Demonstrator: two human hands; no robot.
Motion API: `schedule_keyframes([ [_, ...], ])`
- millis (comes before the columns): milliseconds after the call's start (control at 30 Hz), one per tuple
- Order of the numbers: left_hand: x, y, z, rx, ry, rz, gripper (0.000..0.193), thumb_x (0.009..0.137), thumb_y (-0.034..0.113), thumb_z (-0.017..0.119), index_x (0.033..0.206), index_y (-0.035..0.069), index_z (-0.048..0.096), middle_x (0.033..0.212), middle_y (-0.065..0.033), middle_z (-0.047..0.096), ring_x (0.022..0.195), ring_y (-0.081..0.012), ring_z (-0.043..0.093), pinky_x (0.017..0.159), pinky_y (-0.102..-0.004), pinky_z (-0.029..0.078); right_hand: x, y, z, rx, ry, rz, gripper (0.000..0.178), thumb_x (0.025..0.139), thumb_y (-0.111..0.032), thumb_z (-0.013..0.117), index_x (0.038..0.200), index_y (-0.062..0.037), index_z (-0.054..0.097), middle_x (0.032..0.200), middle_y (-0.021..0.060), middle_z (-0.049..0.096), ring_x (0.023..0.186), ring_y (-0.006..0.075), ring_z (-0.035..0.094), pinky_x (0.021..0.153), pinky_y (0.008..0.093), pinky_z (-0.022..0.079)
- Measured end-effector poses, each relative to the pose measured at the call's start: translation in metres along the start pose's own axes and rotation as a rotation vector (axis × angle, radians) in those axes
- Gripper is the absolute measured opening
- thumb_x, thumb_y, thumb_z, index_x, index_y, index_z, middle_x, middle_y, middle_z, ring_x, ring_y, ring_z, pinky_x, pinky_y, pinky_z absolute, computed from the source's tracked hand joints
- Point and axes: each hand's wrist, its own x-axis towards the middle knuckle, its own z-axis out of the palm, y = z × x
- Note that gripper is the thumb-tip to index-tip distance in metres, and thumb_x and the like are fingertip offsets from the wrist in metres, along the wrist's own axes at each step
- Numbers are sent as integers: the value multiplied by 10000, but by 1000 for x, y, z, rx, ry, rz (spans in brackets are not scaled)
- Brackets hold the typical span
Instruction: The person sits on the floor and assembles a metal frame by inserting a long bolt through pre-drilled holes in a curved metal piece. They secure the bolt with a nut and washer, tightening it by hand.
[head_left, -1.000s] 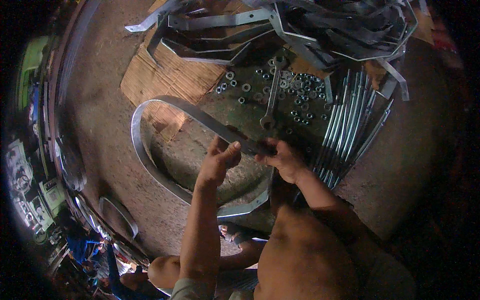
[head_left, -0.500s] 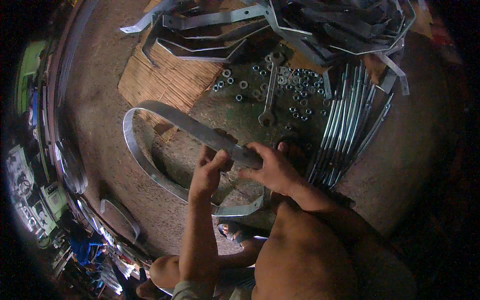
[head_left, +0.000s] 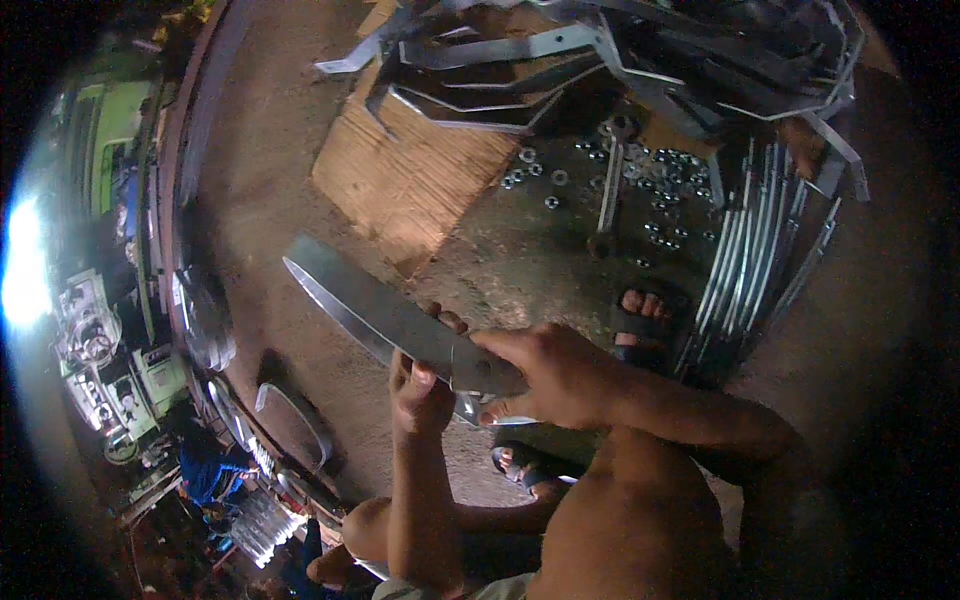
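A curved flat metal band point(head_left: 365, 305) is held tilted in front of my knees, its broad face now turned up and its loop seen nearly edge-on. My left hand point(head_left: 422, 395) grips it near the middle, thumb on the near edge and fingertips showing over the far edge. At the band's right end, my right hand point(head_left: 560, 375) is closed round it, forefinger laid along the top and thumb beneath. Part of the band's lower end shows as a bright strip under the right hand; the rest is hidden.
Beyond lie a wrench point(head_left: 609, 195), scattered nuts point(head_left: 685, 180) and a bundle of threaded rods point(head_left: 745, 260). Bent metal straps point(head_left: 500, 48) are piled at the back, partly over cardboard point(head_left: 410, 170). A curved strip point(head_left: 300, 420) rests at left; a person in blue point(head_left: 205, 475) is farther off.
Both hands have tilted the band, so its open loop has turned to a narrow edge-on shape. The view has shifted, moving the floor items rightward in the picture.
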Motion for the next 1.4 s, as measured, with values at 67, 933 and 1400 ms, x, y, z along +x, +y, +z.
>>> schedule_keyframes([
  [67,-2,9,-4,8,41,-15,933,661,399,879,1365,6,410,1203,-116,567,1146,-245,552,962,-385,447,6,-7,2,-31,-49,-12,659,707,-327,841,1197,20,569,963,255,657,945,397,660,794,424,508],
  [933,33,-10,18,-7,50,-61,887,656,432,876,1316,29,442,1156,-94,580,1086,-228,568,963,-358,437,10,-5,16,34,301,187,577,700,-373,843,999,23,549,828,262,652,834,442,655,725,475,510],
  [1400,34,-18,16,21,47,-72,865,682,444,861,1326,42,445,1182,-109,592,1106,-238,582,953,-377,480,13,2,15,26,331,187,552,716,-259,849,1098,41,588,882,227,670,816,328,684,734,392,507],
])
